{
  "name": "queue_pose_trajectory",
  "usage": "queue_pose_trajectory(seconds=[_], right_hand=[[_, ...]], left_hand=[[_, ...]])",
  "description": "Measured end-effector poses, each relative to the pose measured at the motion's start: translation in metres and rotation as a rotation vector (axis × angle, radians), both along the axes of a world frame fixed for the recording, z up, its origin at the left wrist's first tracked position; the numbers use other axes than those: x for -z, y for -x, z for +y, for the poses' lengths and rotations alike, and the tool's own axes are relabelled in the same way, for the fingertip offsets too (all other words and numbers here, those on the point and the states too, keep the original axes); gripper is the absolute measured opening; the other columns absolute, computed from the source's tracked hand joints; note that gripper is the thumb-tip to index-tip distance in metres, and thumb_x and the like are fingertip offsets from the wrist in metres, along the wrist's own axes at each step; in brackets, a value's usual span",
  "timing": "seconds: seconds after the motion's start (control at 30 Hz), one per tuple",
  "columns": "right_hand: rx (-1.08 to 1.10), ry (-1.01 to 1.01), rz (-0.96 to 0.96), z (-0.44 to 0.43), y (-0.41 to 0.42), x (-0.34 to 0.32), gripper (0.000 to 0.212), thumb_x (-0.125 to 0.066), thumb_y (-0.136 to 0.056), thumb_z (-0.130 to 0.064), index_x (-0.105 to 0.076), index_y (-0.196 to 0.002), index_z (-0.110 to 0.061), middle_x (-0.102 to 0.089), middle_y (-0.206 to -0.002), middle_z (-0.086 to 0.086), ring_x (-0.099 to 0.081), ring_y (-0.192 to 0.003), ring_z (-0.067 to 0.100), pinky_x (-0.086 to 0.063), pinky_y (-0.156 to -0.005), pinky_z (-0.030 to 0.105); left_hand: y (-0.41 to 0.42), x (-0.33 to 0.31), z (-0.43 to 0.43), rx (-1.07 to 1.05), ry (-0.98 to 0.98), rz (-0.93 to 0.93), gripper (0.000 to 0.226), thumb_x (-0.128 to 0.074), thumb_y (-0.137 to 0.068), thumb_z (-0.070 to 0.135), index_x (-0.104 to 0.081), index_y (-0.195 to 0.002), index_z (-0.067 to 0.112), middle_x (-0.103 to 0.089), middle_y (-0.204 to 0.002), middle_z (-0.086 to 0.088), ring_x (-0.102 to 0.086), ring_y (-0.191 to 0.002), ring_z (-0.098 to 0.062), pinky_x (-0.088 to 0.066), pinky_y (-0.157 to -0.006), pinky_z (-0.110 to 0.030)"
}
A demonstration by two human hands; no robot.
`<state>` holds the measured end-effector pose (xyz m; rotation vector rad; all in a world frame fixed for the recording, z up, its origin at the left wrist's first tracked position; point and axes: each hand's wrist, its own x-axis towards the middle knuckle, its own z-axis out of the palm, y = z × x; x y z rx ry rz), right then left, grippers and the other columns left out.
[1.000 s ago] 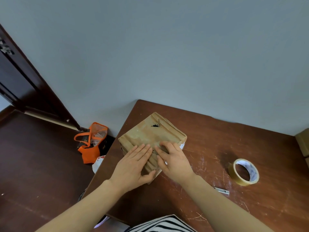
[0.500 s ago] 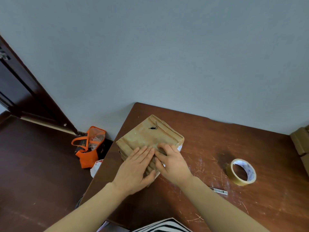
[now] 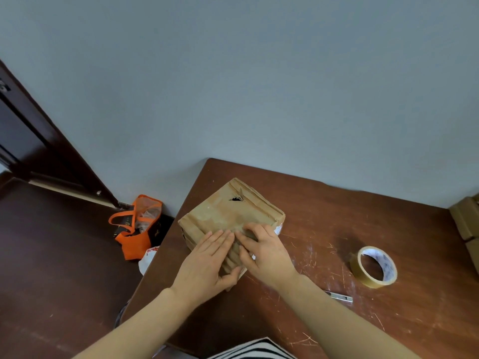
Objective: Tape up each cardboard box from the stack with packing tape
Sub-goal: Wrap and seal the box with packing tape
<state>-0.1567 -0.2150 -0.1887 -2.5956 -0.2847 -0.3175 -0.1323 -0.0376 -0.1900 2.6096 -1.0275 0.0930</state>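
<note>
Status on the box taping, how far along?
Done: the cardboard box on the table already shows what look like tape bands across its top. In hand: the left hand and right hand press flat on its near top edge, apparently smoothing tape down. The tape roll and cutter lie loose on the table. Left: the stack at the right edge, barely visible; its state cannot be judged.

One wide-angle camera worn on the person's head looks forward and down, close over the counter [image 3: 324, 224], with the box [image 3: 223, 216] just below centre. The wall [image 3: 259, 86] fills the frame toward 12 o'clock; the floor [image 3: 51, 255] and a door [image 3: 23, 141] lie toward 9 o'clock.
</note>
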Motion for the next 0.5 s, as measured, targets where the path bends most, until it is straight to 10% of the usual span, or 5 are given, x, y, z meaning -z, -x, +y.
queue_pose_trajectory(seconds=[0.27,0.37,0.5], right_hand=[[0.252,0.023,0.189,-0.009,-0.054,-0.024,0.037,-0.039,-0.099,-0.022,-0.055,-0.132,-0.020,-0.053,-0.126,0.001,-0.043,-0.115,0.025,-0.034,-0.094,0.035],[0.310,0.097,0.305,-0.008,-0.068,-0.026,0.039,-0.032,-0.100,-0.030,-0.044,-0.137,-0.026,-0.045,-0.130,-0.001,-0.039,-0.116,0.026,-0.034,-0.096,0.038],[0.277,0.141,0.348,-0.004,-0.074,-0.031,0.041,-0.033,-0.101,-0.029,-0.038,-0.141,-0.031,-0.040,-0.132,-0.003,-0.036,-0.116,0.026,-0.033,-0.096,0.037]], left_hand=[[-0.013,-0.018,-0.005,-0.106,0.279,0.126,0.051,-0.046,-0.089,0.045,-0.065,-0.124,0.014,-0.062,-0.128,0.001,-0.060,-0.106,-0.008,-0.053,-0.089,-0.026],[-0.030,-0.031,-0.011,-0.246,0.345,0.167,0.041,-0.049,-0.096,0.028,-0.054,-0.135,0.015,-0.045,-0.144,0.005,-0.058,-0.098,-0.006,-0.041,-0.089,-0.013],[-0.057,-0.033,-0.015,-0.366,0.268,0.184,0.045,-0.046,-0.098,0.012,-0.041,-0.143,0.010,-0.038,-0.150,-0.003,-0.033,-0.138,-0.016,-0.018,-0.118,-0.029]])
